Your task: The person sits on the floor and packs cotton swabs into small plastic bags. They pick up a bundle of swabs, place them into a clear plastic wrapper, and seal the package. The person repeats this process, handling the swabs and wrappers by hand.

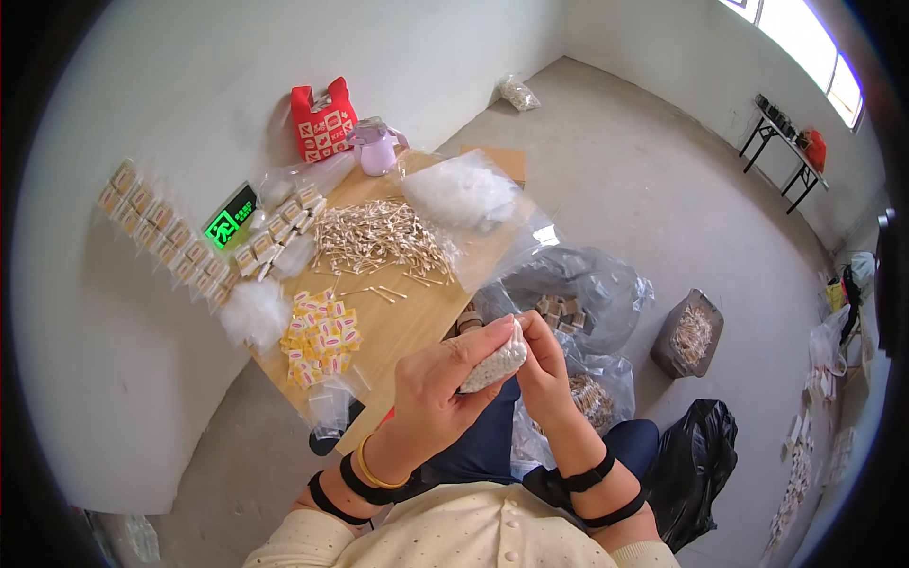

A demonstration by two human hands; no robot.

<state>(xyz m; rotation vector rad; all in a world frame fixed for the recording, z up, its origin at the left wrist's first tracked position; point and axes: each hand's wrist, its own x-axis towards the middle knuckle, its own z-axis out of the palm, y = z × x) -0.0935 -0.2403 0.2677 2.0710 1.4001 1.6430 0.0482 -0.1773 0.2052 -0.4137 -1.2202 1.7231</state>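
Note:
A thick bundle of cotton swabs, its white tips packed together, is held up in front of my body beyond the table's near edge. My left hand wraps round it from the left, thumb along the top. On the other side my right hand is closed with its fingertips at the bundle's upper right end; the fingers partly hide what they pinch there. Loose cotton swabs lie heaped on the wooden table. Small yellow-and-white cards are piled nearer to me, left of my left hand.
Filled swab packs stand in rows at the far left beside a green lit sign. A lilac jug, a red bag and clear plastic bags line the table's back. Right: open plastic sacks, a grey bin, a black bag.

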